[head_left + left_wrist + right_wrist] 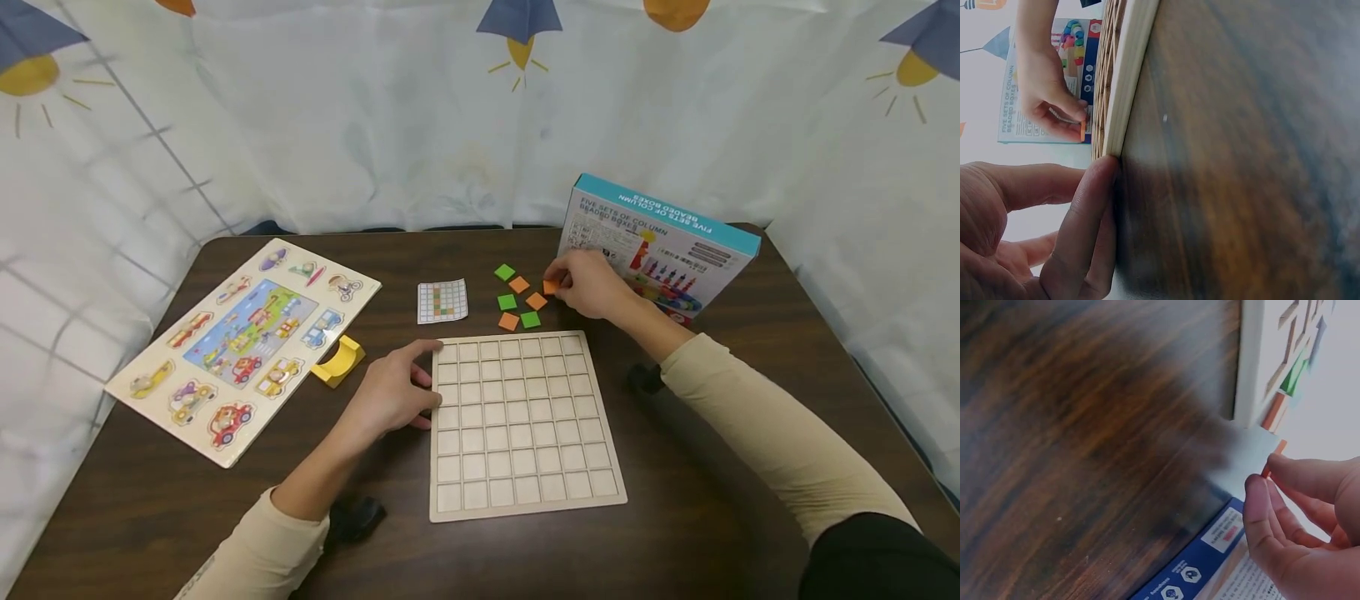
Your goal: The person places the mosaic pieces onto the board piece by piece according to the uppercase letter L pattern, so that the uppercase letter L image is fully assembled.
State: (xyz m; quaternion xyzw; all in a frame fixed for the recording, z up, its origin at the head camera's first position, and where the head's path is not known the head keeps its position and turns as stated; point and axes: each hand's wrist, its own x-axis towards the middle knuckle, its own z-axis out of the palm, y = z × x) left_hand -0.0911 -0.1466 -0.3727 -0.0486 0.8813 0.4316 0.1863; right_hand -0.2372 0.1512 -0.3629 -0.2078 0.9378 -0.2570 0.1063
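Observation:
A square wooden grid board (525, 510) lies flat on the dark table. My left hand (393, 387) rests at its left side, with fingertips touching the board's edge (1132, 75) in the left wrist view. Beyond the board's far edge, my right hand (596, 283) pinches a small orange square tile (551, 287) between thumb and fingers. The tile shows as a thin orange edge (1281, 447) in the right wrist view. Several loose tiles lie beside that hand, among them a green tile (530, 319) and an orange tile (508, 322).
A printed grid card (442, 302) with coloured squares lies behind the board. To the left, a picture puzzle board (168, 350) leans on a yellow support (339, 362). A blue-topped box (667, 242) stands behind my right hand. A white patterned curtain (375, 125) hangs beyond the table.

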